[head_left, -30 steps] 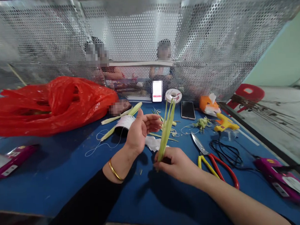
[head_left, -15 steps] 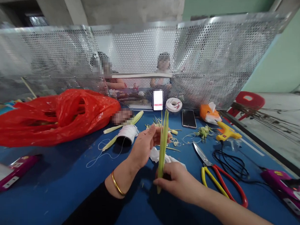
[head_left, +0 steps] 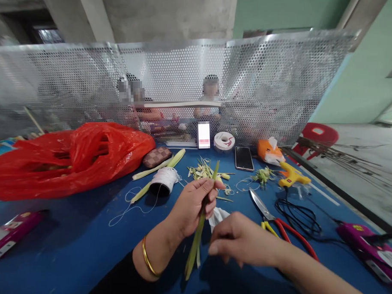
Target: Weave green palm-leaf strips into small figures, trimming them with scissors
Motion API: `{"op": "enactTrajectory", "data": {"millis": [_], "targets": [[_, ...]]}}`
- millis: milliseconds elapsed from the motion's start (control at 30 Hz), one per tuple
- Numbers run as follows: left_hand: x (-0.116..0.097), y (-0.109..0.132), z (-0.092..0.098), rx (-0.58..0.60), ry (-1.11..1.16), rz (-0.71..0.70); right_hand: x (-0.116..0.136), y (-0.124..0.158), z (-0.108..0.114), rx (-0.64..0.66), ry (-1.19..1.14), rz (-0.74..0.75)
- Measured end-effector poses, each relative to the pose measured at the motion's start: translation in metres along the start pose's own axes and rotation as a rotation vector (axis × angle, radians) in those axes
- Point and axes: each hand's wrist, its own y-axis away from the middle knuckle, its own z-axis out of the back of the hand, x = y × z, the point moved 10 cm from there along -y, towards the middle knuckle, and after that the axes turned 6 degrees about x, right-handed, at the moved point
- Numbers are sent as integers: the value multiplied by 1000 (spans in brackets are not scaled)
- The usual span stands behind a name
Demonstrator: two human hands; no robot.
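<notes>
My left hand [head_left: 198,205] is closed round a narrow bundle of green leaf strips [head_left: 197,254] that look like corn husk. One tip of the bundle pokes out above the thumb; the long lower ends slant down and left toward me. To the right of those ends is my right hand [head_left: 239,242], its fingers loosely bent and a little apart, with nothing visible in it. A crumpled white tissue [head_left: 217,217] shows between the hands. Just beyond them lie husk scraps [head_left: 203,168]. A spool of white thread [head_left: 165,180] lies tipped over left of my left hand, among pale husk pieces [head_left: 175,158].
Scissors [head_left: 262,204] lie beside my right forearm. Further right are a yellow glue gun [head_left: 293,175], its black cable [head_left: 298,214] and a purple box [head_left: 363,244]. A red plastic bag [head_left: 71,164] fills the left. Behind stand a phone [head_left: 244,158], a ribbon roll [head_left: 224,141] and a perforated screen [head_left: 177,70].
The leaf bundle has gone from nearly upright in my right hand to slanting in my left. My left fingers have closed round it; my right hand has let go.
</notes>
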Motion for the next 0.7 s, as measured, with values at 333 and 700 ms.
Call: {"op": "enactTrajectory", "data": {"millis": [333,700], "targets": [[34,4,-17,105,-43,218,25,30,89,-538,-415,381],[43,9,-25,143,-51,297,27,28,85,-493,-425,400]]}}
